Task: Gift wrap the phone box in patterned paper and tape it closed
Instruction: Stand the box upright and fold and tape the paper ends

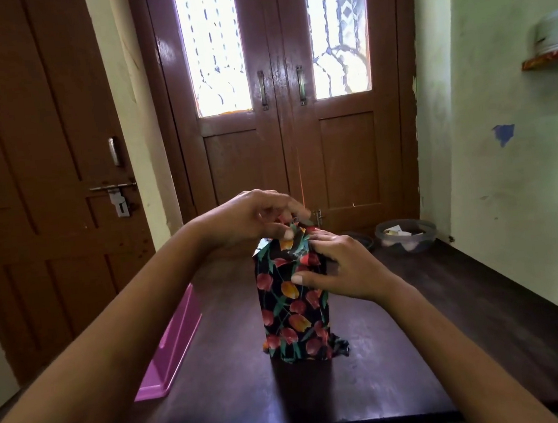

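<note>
Pinches the patterned paper (294,244) folded over the top end of the phone box (293,308) with the curled fingers of the left hand (254,220), and clasps the box's upper right side with the right hand (340,268), thumb laid across the near face. Holds the wrapped box upright at the middle of the surface (421,334), loose paper bunched at its base, with a pink tray (171,346) at the left edge and a lidded plastic tub (406,236) by the far right corner.

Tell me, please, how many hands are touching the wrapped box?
2. The left hand pinches the top of the wrapped box; the right hand holds its upper right side.
</note>
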